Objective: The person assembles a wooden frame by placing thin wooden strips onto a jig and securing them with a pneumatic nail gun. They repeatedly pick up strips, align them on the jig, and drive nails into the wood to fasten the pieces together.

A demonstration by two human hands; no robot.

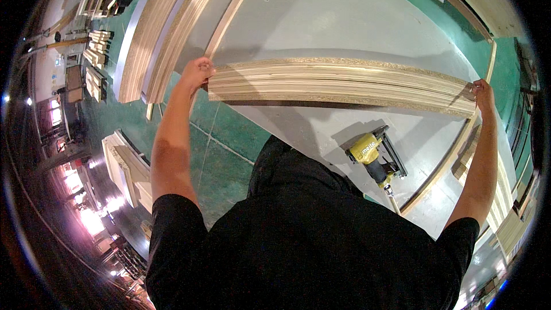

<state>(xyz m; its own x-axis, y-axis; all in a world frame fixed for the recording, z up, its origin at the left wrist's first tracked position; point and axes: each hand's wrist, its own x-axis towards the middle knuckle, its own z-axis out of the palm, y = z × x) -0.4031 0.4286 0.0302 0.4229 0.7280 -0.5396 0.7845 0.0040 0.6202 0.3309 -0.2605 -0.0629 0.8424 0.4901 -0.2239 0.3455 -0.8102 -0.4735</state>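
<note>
A long bundle of thin wooden strips (338, 83) lies crosswise in front of me above a grey work surface (321, 17). Its layered edges face me, and a rough particle-like strip runs along the far side. My left hand (199, 72) is closed on the bundle's left end, fingers curled over the corner. At the right end, my right hand (484, 95) is closed too, its fingertips pressed against the corner. Between my arms, a yellow and black nail gun (370, 154) rests on the grey surface, touched by neither hand.
Stacks of long boards (183, 23) stand at the left. A narrow wooden batten (232, 14) runs along the surface's left side, another rail (439, 175) along its right. An air fitting (391, 193) is attached to the nail gun. Panels (123, 166) lie lower left over the green floor (221, 132).
</note>
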